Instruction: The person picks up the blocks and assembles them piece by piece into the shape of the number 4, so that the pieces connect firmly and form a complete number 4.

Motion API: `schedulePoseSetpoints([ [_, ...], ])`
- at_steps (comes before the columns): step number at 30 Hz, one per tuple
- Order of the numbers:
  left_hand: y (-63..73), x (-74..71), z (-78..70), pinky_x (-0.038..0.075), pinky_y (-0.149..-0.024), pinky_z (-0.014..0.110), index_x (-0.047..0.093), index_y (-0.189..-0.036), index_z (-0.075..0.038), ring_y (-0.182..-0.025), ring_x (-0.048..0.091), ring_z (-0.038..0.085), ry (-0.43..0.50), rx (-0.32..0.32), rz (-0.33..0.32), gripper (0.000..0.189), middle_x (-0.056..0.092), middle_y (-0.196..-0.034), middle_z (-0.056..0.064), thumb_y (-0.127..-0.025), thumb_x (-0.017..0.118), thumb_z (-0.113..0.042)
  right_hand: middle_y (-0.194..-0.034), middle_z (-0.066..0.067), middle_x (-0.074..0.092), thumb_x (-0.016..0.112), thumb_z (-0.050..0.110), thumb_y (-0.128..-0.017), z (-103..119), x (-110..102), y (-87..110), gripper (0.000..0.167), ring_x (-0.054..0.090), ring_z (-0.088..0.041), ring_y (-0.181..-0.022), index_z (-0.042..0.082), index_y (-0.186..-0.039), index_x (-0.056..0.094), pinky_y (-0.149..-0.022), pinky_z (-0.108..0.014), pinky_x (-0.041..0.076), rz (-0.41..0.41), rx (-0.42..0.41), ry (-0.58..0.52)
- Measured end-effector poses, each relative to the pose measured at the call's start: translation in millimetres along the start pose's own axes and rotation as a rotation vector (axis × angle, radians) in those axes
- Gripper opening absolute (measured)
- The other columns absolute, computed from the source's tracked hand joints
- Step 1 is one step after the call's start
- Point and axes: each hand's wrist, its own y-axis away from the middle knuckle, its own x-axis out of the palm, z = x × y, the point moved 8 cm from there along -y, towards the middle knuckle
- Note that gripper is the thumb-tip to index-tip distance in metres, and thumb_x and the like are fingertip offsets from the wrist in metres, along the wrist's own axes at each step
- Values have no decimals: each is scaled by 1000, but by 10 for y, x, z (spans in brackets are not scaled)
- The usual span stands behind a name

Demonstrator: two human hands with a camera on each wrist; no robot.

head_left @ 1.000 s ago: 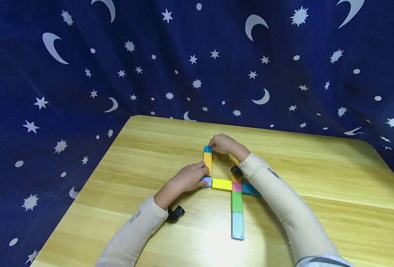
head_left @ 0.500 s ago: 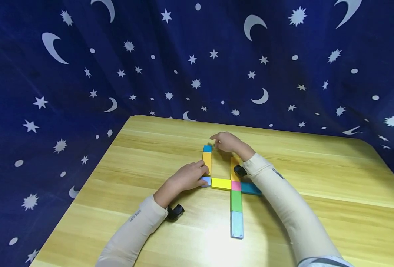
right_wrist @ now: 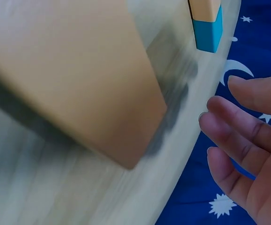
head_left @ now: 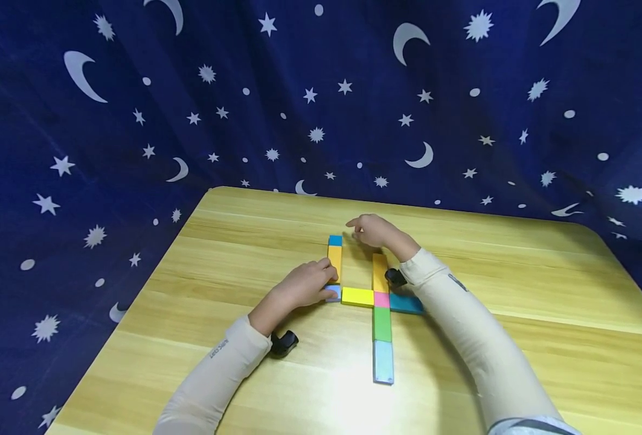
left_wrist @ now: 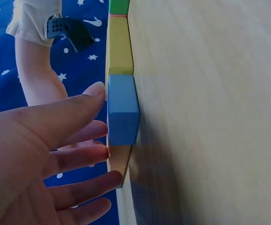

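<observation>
In the head view my left hand rests over the left column of flat blocks. Its thumb lies by the light blue block at the corner, and its nearly straight fingers reach the orange block beyond. A small blue block caps that orange one at the far end. To the right of this cap, my right hand hovers, holding nothing, fingers loosely bent. Close below the right wrist camera, another orange block looms large, with the blue-capped column farther off.
A yellow block runs from the corner to a pink block. From the pink one extend a teal block to the right, and a green block and pale blue block toward me. A starry dark blue curtain hangs behind the table.
My right hand has let go of the small blue block at the far end of the column and drawn back to the right. My left hand keeps its place on the blocks.
</observation>
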Motion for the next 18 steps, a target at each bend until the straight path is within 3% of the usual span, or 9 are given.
schedulePoseSetpoints([
  [5, -8, -49, 26, 47, -88, 33, 60, -114, -13, -100, 56, 17, 23, -3, 3, 38, 53, -115, 3, -87, 57, -39, -117, -20, 60, 53, 9, -90, -78, -94, 108, 34, 58, -32, -102, -1, -123, 55, -87, -42, 46, -38, 5, -31],
  [7, 6, -109, 59, 44, -95, 37, 58, -118, -13, -111, 53, 20, 58, -7, -11, 41, 51, -125, 5, -88, 56, -40, -121, -22, 56, 53, 11, -90, -149, -151, 165, 39, 54, -35, -109, -2, -127, 51, -92, -46, 43, -64, 5, -50],
  [13, 163, -343, 296, 31, -106, 47, 51, -128, -12, -130, 38, 28, 149, -16, -127, 50, 38, -142, 12, -89, 53, -43, -145, -23, 27, 54, 25, -91, -460, -509, 404, 66, 24, -42, -132, 4, -144, 21, -104, -61, 21, -182, 74, -46],
  [18, 305, -570, 555, 18, -110, 52, 44, -134, -11, -136, 25, 35, 113, -48, -171, 55, 29, -147, 13, -90, 52, -42, -152, -21, 4, 55, 35, -90, -701, -950, 734, 83, 1, -43, -138, 9, -147, 1, -103, -67, 7, -347, 159, -57],
])
